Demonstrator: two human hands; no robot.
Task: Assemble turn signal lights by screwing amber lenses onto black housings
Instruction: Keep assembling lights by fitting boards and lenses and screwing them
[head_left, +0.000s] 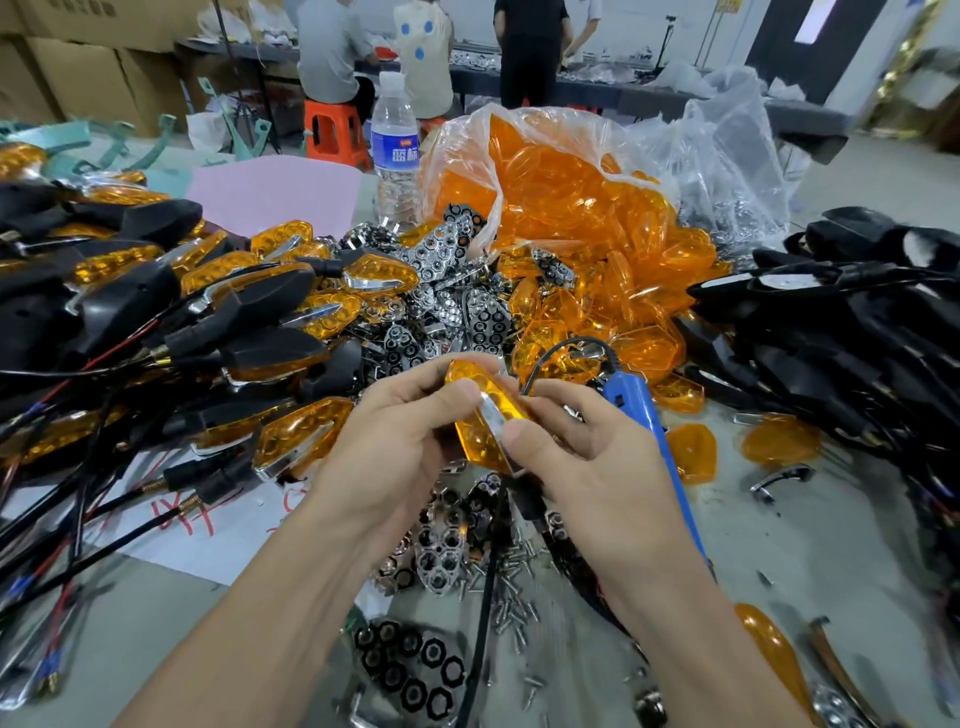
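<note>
Both hands hold one turn signal light (485, 415) above the middle of the table (821, 545). The left hand (395, 441) curls its fingers round the far end with the thumb on the amber lens, and the right hand (587, 457) pinches the near end between thumb and fingertips, by the chrome strip that crosses the lens. A blue electric screwdriver (652, 421) runs along the outer side of the right hand, and whether that hand also holds it cannot be told; its black cord loops up over the light. Below the hands lie loose chrome reflectors (441, 551) and a scatter of small screws (514, 592). On the left is a heap of finished lights (218, 296) with trailing wires, on the right a heap of black housings (857, 332). Behind, an open plastic bag (545, 171) spills amber lenses, with a water bottle (396, 145) upright just beside it
</note>
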